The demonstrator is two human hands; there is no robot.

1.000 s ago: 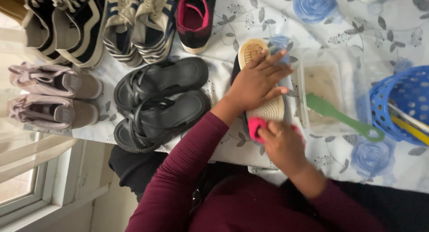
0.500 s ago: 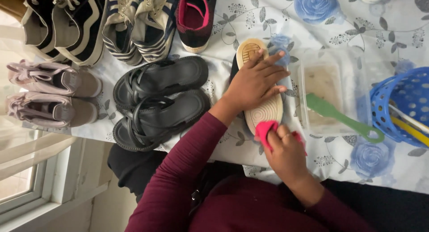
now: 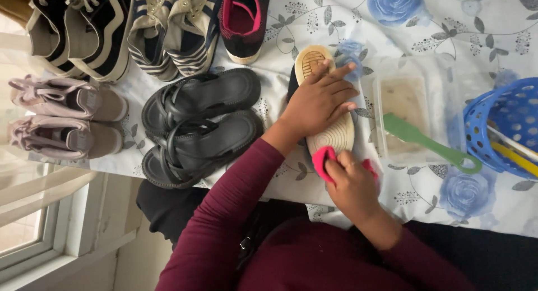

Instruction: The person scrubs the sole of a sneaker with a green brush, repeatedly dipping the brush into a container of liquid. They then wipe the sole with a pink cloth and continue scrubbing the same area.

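The left hand [image 3: 316, 103] covers the middle of the upturned shoe sole [image 3: 330, 128]. Right of that sole, the blue basket [image 3: 493, 128] runs off the frame's edge, its contents mostly unseen.

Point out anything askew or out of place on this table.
One black shoe with a tan ridged sole lies sole-up under the left hand, unlike the paired upright shoes. The right hand presses a pink cloth against it.
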